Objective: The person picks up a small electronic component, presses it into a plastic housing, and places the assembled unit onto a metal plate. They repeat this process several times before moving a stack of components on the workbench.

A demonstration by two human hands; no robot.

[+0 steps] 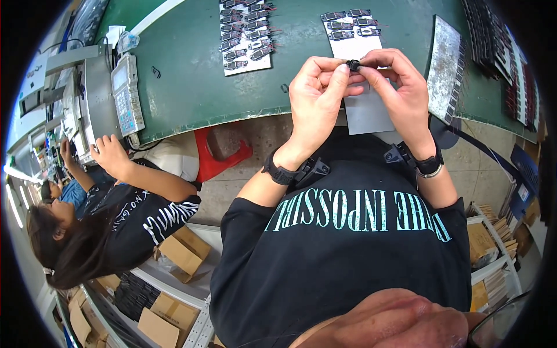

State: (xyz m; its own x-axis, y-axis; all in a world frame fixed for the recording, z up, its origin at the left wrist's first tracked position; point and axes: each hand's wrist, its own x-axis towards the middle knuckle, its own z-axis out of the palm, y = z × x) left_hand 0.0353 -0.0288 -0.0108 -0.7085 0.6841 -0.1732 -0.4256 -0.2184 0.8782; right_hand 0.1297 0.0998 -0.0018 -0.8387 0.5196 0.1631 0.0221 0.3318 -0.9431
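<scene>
A small black part (353, 65) is pinched between the fingertips of both hands, above the near edge of the green table. My left hand (316, 98) grips its left side with thumb and forefinger. On the other side, the thumb and fingers of my right hand (401, 93) close on it. Fingertips cover much of the part, so its exact kind does not show. Just beyond my hands lies a white card (371, 43) with several small black modules (340, 26) with thin red wires. A plain grey sheet (368, 113) sits below my hands at the table edge.
Another white card (255, 65) with rows of modules lies further left. A metal plate (444, 64) and stacked black strips (493, 46) are on the right. At left, a co-worker (116, 214) sits near a keypad device (126, 95) and a red stool (220, 156).
</scene>
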